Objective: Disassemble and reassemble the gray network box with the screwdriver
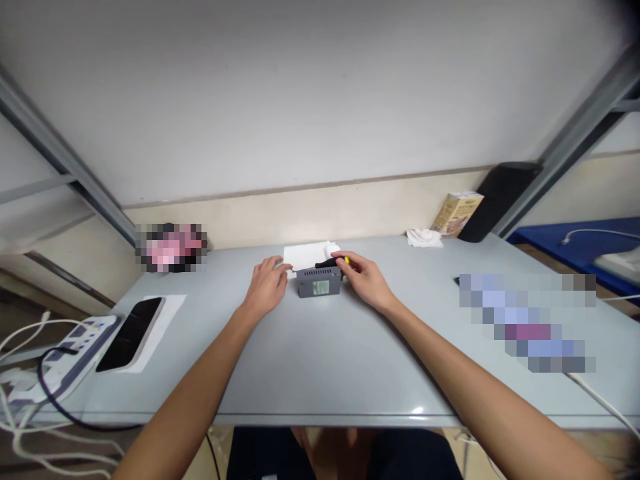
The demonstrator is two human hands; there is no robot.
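Note:
A small grey box (319, 287) with vent slots along its top and a pale label on its front stands near the middle of the desk. My right hand (367, 280) is closed on a screwdriver (327, 263) with a black handle and a yellow end. The screwdriver lies across the top of the box, its thin shaft pointing left. Beside the box's left end rests my left hand (266, 287), fingers bent and apart, the thumb near the shaft's tip. Whether that thumb touches the tip is too small to tell. White paper (305, 255) lies behind the box.
On the left are a phone (133, 333) on white paper and a power strip (75, 353) with tangled cables. Blurred-out items lie at back left and right. A crumpled tissue (424, 238), a carton (456, 213) and a black upright object (500, 200) stand by the wall.

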